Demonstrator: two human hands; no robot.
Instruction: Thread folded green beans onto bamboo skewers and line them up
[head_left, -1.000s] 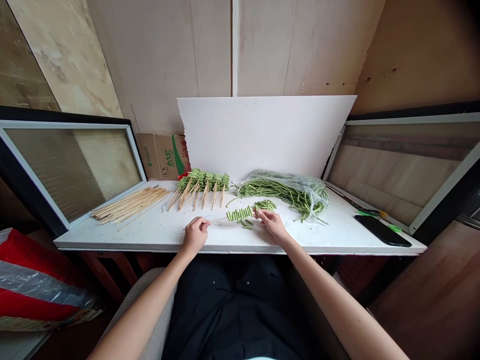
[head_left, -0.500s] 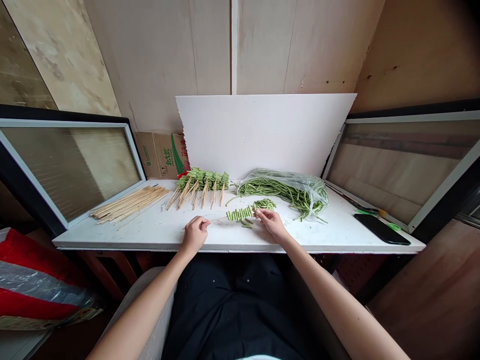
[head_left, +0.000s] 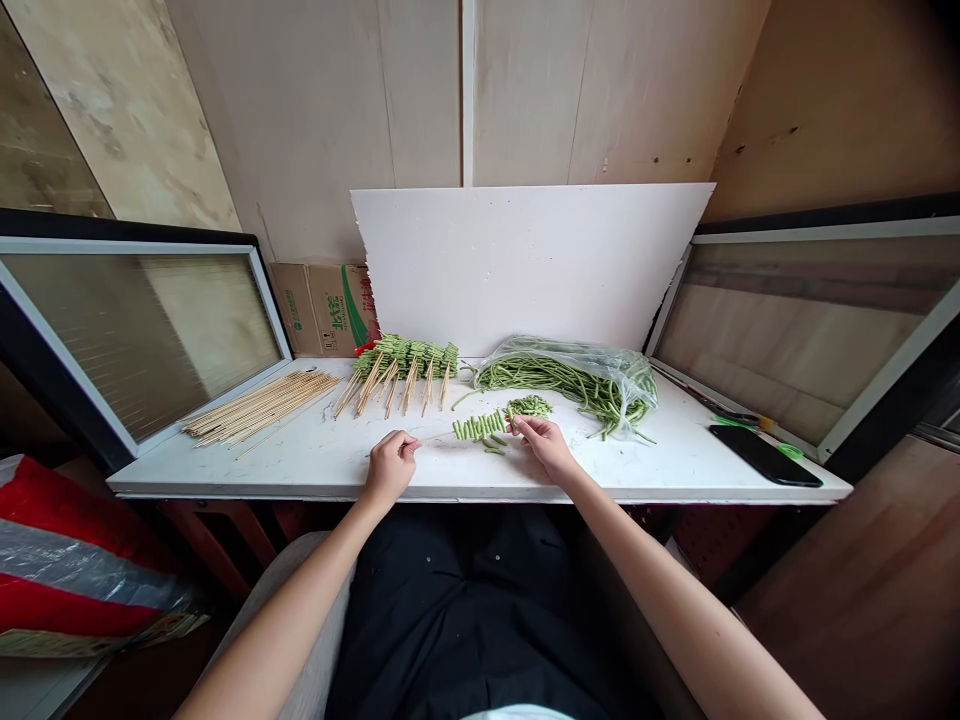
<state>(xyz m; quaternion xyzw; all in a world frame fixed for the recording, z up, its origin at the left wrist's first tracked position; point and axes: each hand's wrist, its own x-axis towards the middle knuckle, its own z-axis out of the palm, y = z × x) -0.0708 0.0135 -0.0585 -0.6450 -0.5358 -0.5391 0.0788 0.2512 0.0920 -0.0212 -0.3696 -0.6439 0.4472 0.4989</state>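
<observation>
My left hand (head_left: pixel 393 464) is closed on the lower end of a thin bamboo skewer (head_left: pixel 435 438). A row of short green bean pieces (head_left: pixel 480 428) is threaded side by side along its other part. My right hand (head_left: pixel 543 444) pinches the far end of that row; its fingertips hide the skewer's tip. Just behind the right fingers lies a small heap of cut bean pieces (head_left: pixel 529 406). A few loose pieces (head_left: pixel 493 445) rest on the white table beneath the skewer.
Bare skewers (head_left: pixel 262 405) lie at the left, beside a stack of filled skewers (head_left: pixel 409 365). A clear plastic bag of long green beans (head_left: pixel 570 378) lies at the back right. A black phone (head_left: pixel 765 455) and scissors (head_left: pixel 720 408) are at the right. White board (head_left: pixel 532 270) stands behind.
Both hands and the skewer between them stay almost where they were. The view has shifted very slightly.
</observation>
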